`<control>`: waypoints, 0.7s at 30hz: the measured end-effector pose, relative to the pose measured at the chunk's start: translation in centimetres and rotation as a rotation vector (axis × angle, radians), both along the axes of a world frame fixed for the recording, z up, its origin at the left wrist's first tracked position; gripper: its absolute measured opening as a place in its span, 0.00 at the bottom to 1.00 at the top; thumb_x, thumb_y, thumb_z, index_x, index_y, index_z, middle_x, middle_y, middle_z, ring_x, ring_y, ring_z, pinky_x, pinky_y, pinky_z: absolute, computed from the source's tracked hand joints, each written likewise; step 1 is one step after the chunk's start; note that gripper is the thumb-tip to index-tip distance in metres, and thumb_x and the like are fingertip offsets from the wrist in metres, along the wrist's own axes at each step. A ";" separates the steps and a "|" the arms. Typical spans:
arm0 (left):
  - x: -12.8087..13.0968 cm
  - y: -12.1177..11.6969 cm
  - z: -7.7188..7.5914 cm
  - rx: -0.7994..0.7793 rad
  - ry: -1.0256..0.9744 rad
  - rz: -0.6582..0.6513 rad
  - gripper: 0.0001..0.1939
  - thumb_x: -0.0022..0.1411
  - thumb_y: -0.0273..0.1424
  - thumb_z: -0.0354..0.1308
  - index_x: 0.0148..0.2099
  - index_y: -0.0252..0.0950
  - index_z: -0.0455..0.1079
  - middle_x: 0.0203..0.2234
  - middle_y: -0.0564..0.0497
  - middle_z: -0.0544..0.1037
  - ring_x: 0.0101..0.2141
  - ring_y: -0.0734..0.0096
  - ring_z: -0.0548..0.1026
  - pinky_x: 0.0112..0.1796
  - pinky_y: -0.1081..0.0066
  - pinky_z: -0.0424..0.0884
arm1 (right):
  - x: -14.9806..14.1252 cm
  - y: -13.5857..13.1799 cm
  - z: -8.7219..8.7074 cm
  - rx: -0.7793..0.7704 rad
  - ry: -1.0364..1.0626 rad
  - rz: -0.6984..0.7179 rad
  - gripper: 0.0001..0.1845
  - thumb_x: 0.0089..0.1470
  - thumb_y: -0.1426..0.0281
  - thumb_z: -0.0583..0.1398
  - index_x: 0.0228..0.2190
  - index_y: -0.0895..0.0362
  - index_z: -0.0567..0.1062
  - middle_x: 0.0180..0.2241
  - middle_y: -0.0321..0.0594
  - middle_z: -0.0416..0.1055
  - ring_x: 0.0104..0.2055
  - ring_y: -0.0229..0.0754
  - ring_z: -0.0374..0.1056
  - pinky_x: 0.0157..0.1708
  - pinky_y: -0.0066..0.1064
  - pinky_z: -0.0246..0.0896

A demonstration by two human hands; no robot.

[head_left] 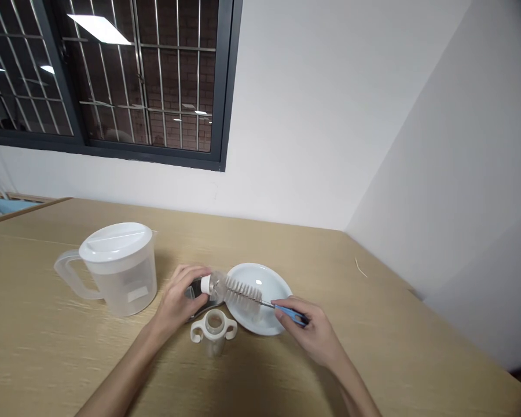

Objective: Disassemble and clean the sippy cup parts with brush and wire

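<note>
Holding brush [244,292] by blue handle in right hand [313,330], over white bowl [270,280]; gripping white-ringed clear piece [205,284] in left hand [177,296].

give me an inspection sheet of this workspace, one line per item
surface: light brown wood-look table
things: blue-handled bottle brush with pale bristles over white round dish; clear bottle with white two-handled collar, upright
clutter: pale thin strip; dark item, partly hidden
grip: left hand on small white ring; right hand on brush handle
cables: nothing seen
surroundings: lidded translucent plastic jug, barred window, white walls
</note>
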State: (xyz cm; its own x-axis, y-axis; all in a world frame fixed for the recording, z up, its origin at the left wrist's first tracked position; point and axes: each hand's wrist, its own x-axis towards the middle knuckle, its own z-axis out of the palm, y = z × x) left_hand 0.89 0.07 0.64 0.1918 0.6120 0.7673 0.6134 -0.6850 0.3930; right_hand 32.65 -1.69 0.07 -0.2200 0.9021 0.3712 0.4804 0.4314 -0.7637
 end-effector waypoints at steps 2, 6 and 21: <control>0.2 -0.1 -0.1 -0.026 -0.019 0.017 0.26 0.55 0.21 0.59 0.55 0.42 0.65 0.46 0.48 0.76 0.46 0.63 0.74 0.46 0.63 0.73 | 0.1 -0.1 0.2 -0.037 0.007 0.015 0.15 0.57 0.58 0.61 0.37 0.54 0.82 0.35 0.43 0.79 0.34 0.45 0.73 0.31 0.31 0.67; 0.2 -0.2 -0.2 -0.098 0.008 0.018 0.26 0.56 0.23 0.59 0.57 0.42 0.62 0.45 0.48 0.76 0.45 0.62 0.77 0.45 0.63 0.74 | 0.4 -0.2 0.6 -0.052 -0.021 0.036 0.15 0.57 0.58 0.61 0.36 0.55 0.83 0.33 0.43 0.79 0.32 0.44 0.73 0.29 0.31 0.67; 0.1 -0.3 -0.3 -0.243 -0.013 0.031 0.23 0.54 0.23 0.58 0.53 0.41 0.64 0.45 0.47 0.76 0.47 0.61 0.77 0.47 0.60 0.74 | 0.4 -0.2 0.6 -0.144 -0.037 0.070 0.18 0.58 0.55 0.60 0.39 0.54 0.83 0.39 0.44 0.81 0.41 0.49 0.75 0.39 0.34 0.70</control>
State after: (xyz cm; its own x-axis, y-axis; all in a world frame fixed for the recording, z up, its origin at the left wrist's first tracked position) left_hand 1.01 -0.19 0.30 0.1610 0.7841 0.5994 0.6261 -0.5506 0.5521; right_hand 33.05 -1.89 0.67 -0.2958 0.9272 0.2298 0.4821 0.3526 -0.8020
